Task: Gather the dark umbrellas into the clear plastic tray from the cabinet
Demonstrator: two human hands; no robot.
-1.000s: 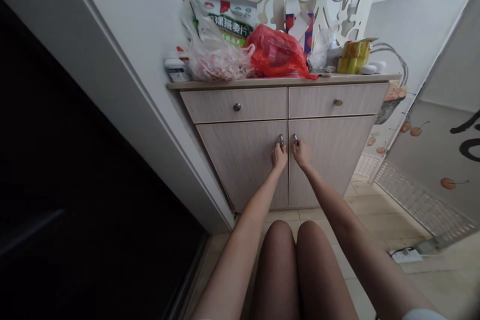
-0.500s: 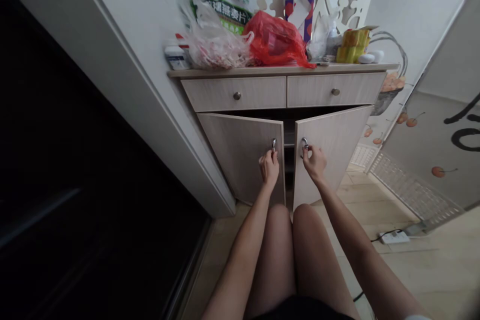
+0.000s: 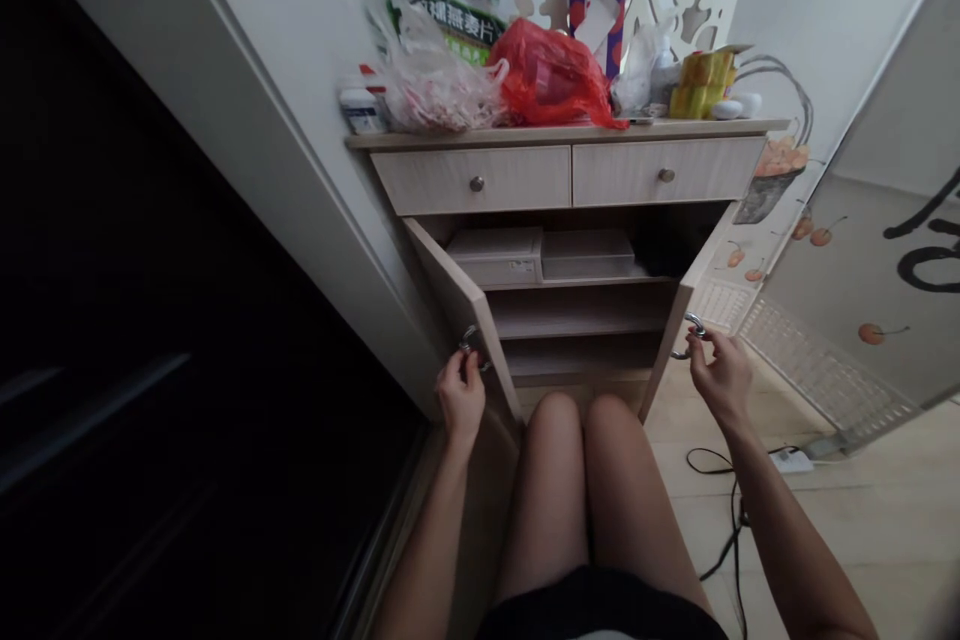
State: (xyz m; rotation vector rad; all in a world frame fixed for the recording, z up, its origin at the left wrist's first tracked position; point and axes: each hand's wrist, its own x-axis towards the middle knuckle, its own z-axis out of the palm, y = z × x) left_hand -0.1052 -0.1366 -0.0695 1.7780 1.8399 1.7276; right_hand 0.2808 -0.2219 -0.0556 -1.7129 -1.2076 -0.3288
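My left hand is closed on the metal handle of the left cabinet door, which stands swung outward. On the other side, my right hand pinches the curved handle of the right cabinet door, also swung outward. Between the doors the cabinet's inside shows. A pale box with a label and a translucent bin stand on its upper shelf, with something dark to their right. Lower down is a bare-looking shelf.
Two closed drawers lie above the doors. The cabinet top holds a red plastic bag, a clear bag, a food packet and a yellow package. Black cable and a power strip lie on the floor at right.
Both doors have swung from slightly ajar to wide open. My left hand moved left and my right hand moved right with the handles, uncovering the shelves.
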